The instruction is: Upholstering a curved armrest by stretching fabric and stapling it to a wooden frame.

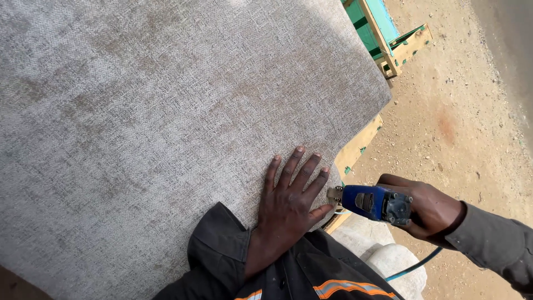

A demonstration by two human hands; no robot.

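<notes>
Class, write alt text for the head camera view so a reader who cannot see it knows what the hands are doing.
A left hand presses flat on grey woven upholstery fabric stretched over a pale wooden frame, while the right hand grips a blue pneumatic staple gun, its nose at the fabric's edge. A teal hose trails below over sandy ground.

Green-painted wooden frame (383,33) (sandy ground (461,122))

Grey-beige woven upholstery fabric (166,111) is mottled with tan smudges; the blue-and-black pneumatic staple gun (375,203) trails a teal hose (416,266); green-painted wooden frame (377,28) beyond.
</notes>
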